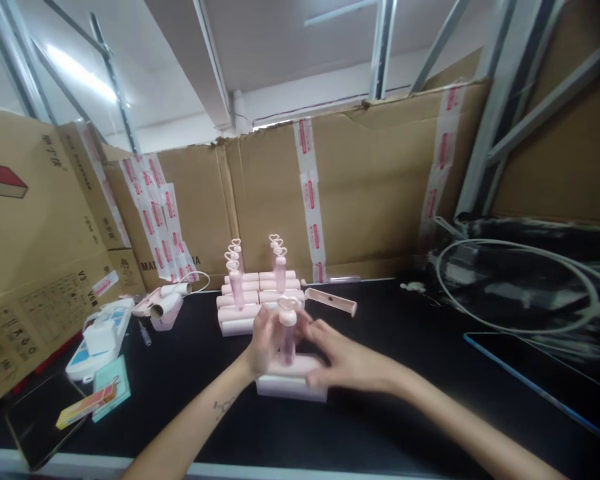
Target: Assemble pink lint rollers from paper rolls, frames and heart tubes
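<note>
On the black desk (390, 347), big cardboard boxes (40, 240) stand along the left edge and the back edge. Near the back edge sits a stack of pink cases (260, 300) with little heart-topped bottles standing on it. Closer to the front edge lies one pink case (291, 385). A pink bottle (287, 337) stands on it, between both hands. The left hand (261, 343) and right hand (343, 360) curl softly around the bottle, fingers touching it and the case.

You have five heart-topped pink tubes (237, 283) standing (one mid-frame, four behind), two hands (347, 363), and one loose pink cover (330, 301).
</note>
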`<action>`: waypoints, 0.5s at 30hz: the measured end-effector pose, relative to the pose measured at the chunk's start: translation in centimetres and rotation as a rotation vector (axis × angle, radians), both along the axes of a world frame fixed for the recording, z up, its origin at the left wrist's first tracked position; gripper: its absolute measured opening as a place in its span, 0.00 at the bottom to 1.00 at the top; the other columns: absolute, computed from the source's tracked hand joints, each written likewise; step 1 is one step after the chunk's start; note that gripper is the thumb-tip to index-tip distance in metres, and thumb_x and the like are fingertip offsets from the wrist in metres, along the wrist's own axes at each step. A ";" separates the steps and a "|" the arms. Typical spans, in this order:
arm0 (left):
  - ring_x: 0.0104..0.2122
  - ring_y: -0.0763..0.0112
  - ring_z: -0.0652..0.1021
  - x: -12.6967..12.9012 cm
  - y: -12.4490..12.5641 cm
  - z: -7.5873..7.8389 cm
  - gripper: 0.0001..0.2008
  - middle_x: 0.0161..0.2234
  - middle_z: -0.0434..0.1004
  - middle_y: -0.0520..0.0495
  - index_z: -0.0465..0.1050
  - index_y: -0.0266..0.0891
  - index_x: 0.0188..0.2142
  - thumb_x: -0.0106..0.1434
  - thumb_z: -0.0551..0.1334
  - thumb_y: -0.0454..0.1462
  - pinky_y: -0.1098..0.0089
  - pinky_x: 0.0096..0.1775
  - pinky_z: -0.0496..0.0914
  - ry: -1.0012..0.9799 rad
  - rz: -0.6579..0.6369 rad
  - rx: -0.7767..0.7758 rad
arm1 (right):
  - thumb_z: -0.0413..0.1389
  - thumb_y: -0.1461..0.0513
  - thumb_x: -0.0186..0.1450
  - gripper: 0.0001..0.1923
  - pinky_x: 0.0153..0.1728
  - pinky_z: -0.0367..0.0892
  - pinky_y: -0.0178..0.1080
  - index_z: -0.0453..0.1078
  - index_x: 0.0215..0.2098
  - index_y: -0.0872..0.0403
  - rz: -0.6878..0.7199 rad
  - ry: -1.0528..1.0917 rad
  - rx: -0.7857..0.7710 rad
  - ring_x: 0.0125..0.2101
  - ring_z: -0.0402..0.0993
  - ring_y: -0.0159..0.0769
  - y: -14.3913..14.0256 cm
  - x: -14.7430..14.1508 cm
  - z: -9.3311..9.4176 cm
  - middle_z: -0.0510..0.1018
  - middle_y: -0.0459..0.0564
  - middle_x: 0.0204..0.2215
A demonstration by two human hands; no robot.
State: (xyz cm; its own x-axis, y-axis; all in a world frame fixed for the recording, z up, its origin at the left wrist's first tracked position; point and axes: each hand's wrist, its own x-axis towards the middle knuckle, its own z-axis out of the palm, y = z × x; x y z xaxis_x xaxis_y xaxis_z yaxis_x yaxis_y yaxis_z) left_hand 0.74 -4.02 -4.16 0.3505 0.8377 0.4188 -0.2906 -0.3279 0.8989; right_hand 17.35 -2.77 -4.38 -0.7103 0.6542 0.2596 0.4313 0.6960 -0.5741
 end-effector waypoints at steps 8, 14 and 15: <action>0.53 0.53 0.64 -9.1 2.7 -0.8 0.38 0.50 0.60 0.41 0.58 0.40 0.49 0.41 0.70 0.47 0.56 0.56 0.55 0.516 0.853 0.424 | 0.55 0.49 0.58 0.24 0.36 0.66 0.41 0.65 0.47 0.54 -0.242 -0.154 -0.010 0.35 0.72 0.44 2.5 3.9 -2.0 0.74 0.53 0.38; 0.58 0.51 0.61 -14.3 7.3 -7.8 0.53 0.57 0.51 0.32 0.38 0.41 0.57 0.39 0.71 0.46 0.51 0.56 0.57 0.606 0.714 0.154 | 0.60 0.54 0.54 0.25 0.49 0.62 0.46 0.64 0.47 0.56 -0.388 0.029 0.170 0.47 0.68 0.48 7.7 2.3 -3.9 0.64 0.60 0.50; 0.57 0.54 0.63 -14.5 7.8 -8.6 0.50 0.57 0.53 0.33 0.38 0.42 0.56 0.42 0.69 0.46 0.53 0.56 0.58 0.572 0.664 0.133 | 0.60 0.55 0.54 0.28 0.49 0.63 0.46 0.61 0.50 0.56 -0.387 0.054 0.169 0.47 0.68 0.47 7.8 1.9 -4.1 0.62 0.60 0.52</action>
